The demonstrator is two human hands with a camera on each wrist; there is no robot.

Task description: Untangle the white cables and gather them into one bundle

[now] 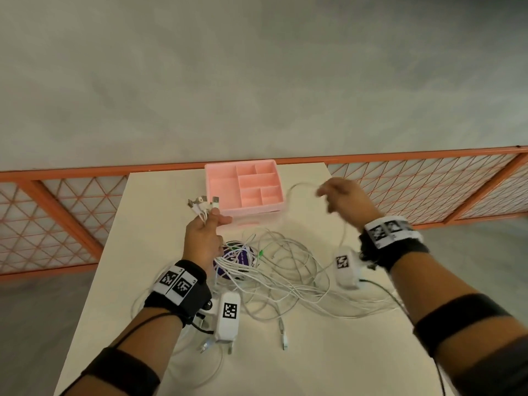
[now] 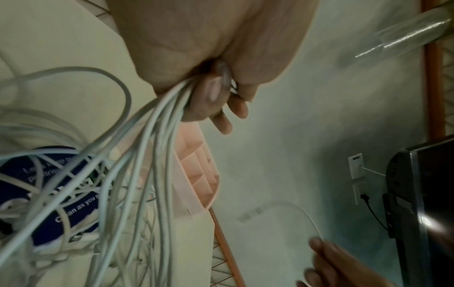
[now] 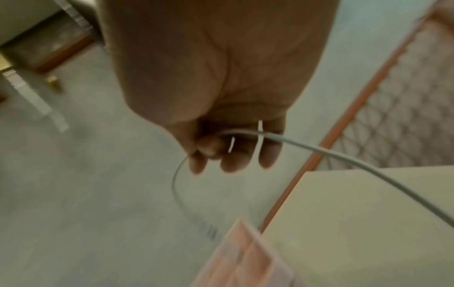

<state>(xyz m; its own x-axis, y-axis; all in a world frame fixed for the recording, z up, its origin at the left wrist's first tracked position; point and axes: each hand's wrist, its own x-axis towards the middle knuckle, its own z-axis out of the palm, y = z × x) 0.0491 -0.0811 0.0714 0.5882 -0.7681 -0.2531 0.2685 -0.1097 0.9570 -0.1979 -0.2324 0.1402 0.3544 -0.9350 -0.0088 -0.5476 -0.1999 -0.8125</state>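
Pulling the single cable (image 1: 297,186) pinched in the right hand (image 1: 347,200) could tighten the centre-frame tangle (image 1: 274,270); the left hand (image 1: 201,241) grips the gathered cable ends (image 1: 203,206).

Desk (image 1: 328,352): organiser tray (image 1: 223,187) at far edge, centre; cable tangle (image 1: 285,275) in front of it, overlying round disc (image 1: 233,260) at left.

obstacles: cable tangle (image 1: 274,270), pink tray (image 1: 245,187) | free: table's left edge (image 1: 148,224)
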